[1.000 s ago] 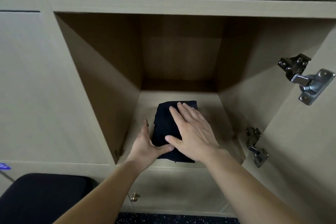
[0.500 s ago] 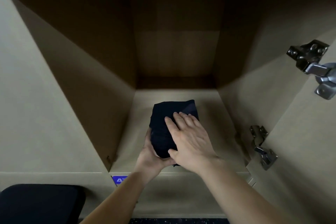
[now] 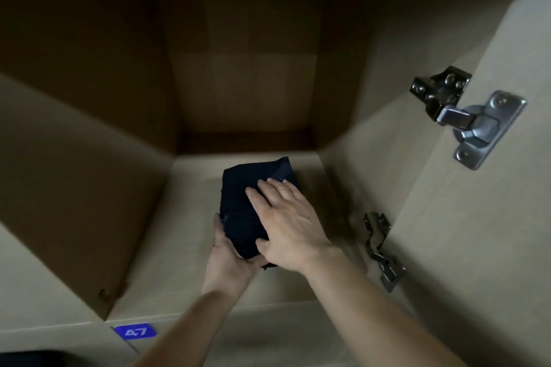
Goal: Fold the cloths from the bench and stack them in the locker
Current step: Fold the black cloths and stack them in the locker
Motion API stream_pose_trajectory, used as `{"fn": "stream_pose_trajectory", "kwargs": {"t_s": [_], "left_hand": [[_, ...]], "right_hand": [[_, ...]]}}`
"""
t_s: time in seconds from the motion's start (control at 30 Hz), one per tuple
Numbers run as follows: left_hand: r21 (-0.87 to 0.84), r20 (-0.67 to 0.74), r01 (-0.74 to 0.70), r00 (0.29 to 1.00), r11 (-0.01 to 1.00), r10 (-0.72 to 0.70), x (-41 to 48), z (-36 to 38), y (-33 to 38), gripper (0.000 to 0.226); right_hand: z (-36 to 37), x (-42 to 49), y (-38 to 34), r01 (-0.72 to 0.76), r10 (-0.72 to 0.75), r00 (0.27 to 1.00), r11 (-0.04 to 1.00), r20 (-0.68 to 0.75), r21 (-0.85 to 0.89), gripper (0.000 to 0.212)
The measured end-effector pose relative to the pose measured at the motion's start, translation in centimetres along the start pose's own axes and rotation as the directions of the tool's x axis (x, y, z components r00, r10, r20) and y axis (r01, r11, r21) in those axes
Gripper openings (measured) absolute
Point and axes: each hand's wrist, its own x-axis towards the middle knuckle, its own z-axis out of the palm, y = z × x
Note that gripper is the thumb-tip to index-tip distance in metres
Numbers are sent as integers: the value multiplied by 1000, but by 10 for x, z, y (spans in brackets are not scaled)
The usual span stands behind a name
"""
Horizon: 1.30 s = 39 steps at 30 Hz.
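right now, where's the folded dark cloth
In the head view the folded dark cloth lies mid-frame on the locker floor, toward the front, with the right hand flat on top and the left hand holding its near-left corner.

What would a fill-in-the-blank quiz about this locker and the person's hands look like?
1. The right hand lies flat on ____ of the folded cloth.
2. The left hand holds the near end of the same ____.
3. The blue label under the locker reads ____.
4. The metal hinges sit on the locker's ____ side.

Missing words: top; cloth; A7; right.
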Motion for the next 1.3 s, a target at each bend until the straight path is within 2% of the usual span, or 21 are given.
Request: {"fn": "stream_pose_trajectory", "kwargs": {"t_s": [0.37,0.6,1.03,1.17,1.3], "left_hand": [[122,24,-50,999,991,48,50,51,5,132],[154,53,-30,998,988,22,66,77,16,134],[232,83,-8,997,973,-12,90,98,27,130],[254,143,-25,990,967,-12,93,97,29,136],[237,308,-26,950,971,-50,92,80,37,144]], "right_hand": [[-6,16,60,-119,117,988,993,101,17,86],[-11,20,81,-210,206,965,978,159,8,88],[1,34,102,-314,312,942,949,127,-1,87],[1,35,103,-316,314,938,949,144,-13,91],[-7,31,101,-324,319,936,946,150,8,92]]}}
